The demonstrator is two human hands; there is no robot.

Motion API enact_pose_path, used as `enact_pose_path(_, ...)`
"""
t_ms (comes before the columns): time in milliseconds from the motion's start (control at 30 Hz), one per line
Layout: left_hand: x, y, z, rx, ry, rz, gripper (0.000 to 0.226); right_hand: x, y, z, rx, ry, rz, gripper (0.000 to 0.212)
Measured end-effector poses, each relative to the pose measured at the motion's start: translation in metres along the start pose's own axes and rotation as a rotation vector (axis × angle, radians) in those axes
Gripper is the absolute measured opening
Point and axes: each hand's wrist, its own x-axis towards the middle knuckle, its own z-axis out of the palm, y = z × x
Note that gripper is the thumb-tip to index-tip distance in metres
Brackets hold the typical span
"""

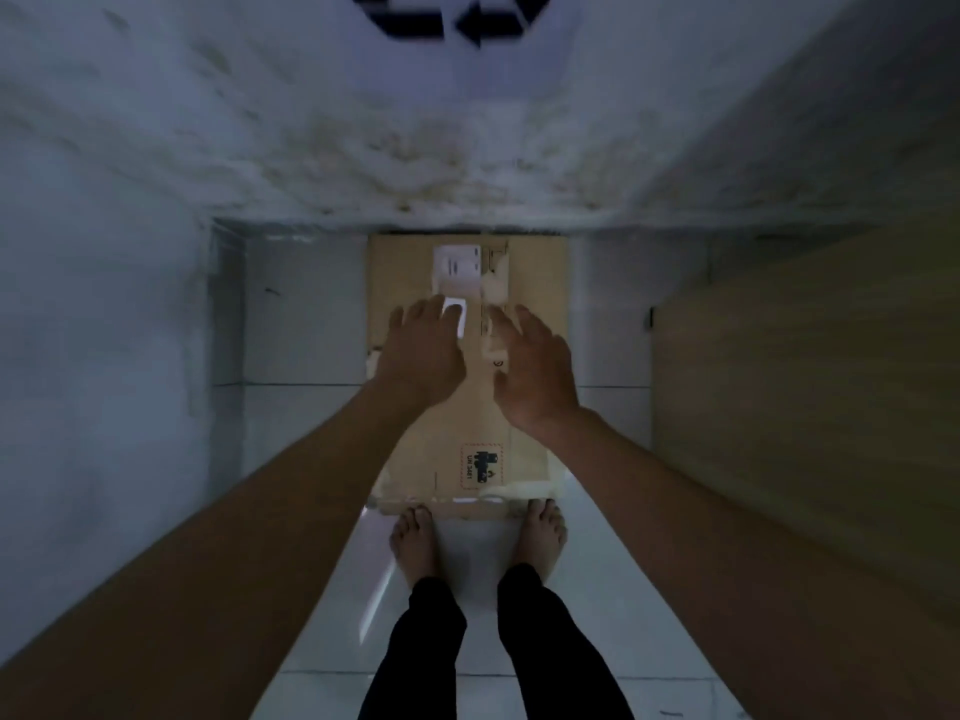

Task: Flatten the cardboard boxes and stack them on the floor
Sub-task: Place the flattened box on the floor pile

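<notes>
A glossy white tiled floor (pixel 306 324) runs between a stained, mottled white wall (pixel 363 122) ahead and a pale wood-grain panel (pixel 805 407) on the right. A flattened brown cardboard box (pixel 410 272), rectangular with white labels and a red-bordered printed mark, lies flat on the tiles; its far edge meets the wall and its near edge touches the person's bare feet (pixel 415 543). The left hand (pixel 423 350) and right hand (pixel 535 371) are over the box's middle, fingers spread, palms down, gripping nothing; whether they touch it is unclear. Bare tile flanks both long sides.
</notes>
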Motion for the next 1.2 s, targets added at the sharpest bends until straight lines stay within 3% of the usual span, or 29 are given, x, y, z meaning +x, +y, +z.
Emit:
enact_pose_path(267,-0.145,0.084,-0.163,-0.145,0.191,-0.051,0.051,-0.158,-0.043,-0.151,0.015,0.013,-0.042,0.070)
enact_pose_path(500,-0.268,0.155,-0.249,-0.040,0.274,-0.003,0.050,-0.276,-0.053,-0.247,0.111,0.085,-0.085,0.069)
enact_pose_path(800,-0.390,0.254,-0.255,-0.020,0.431,0.005,0.051,-0.413,-0.010,-0.318,-0.013,0.211,-0.189,0.066)
enact_pose_path(1200,-0.496,0.416,-0.258,-0.019,0.440,0.063,0.049,-0.566,0.096,-0.380,-0.043,0.234,-0.130,0.060)
